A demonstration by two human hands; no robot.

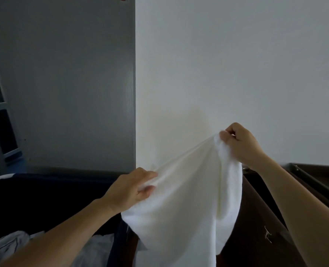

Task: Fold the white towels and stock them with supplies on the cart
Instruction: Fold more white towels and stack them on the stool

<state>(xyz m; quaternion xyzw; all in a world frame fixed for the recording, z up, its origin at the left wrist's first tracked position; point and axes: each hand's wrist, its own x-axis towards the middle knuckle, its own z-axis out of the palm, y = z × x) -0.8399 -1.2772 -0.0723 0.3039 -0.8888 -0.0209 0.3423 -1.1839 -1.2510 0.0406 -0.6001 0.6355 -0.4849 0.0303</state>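
White terry cloth fills the lower centre: a single white towel (188, 205) hangs unfolded in the air, its lower end running out past the bottom edge of the view. Nearest the camera, two bare forearms enter from the lower corners. At lower left, beneath the left forearm, crumpled pale linen (9, 245) lies inside a dark blue bag (34, 201). The left hand (129, 187) pinches the towel's upper edge between thumb and curled fingers, at the lower, nearer end of that edge. The right hand (240, 145) is higher and farther out, its fingers curled round a gathered corner of the same edge. Between the two hands the edge is drawn taut in a slanting line that rises from left to right; below it the cloth falls in loose folds. Behind and to the right of the towel stands a dark brown unit (256, 212), partly covered by the cloth. A small metal clip (268, 237) shows on its face, and a dark rail (317, 176) runs along its far right side. Whether this unit is the cart cannot be told. Farthest back, a white wall (236, 64) fills the right half and a grey panel (73, 83) the left, the two meeting in a vertical edge above the left hand.
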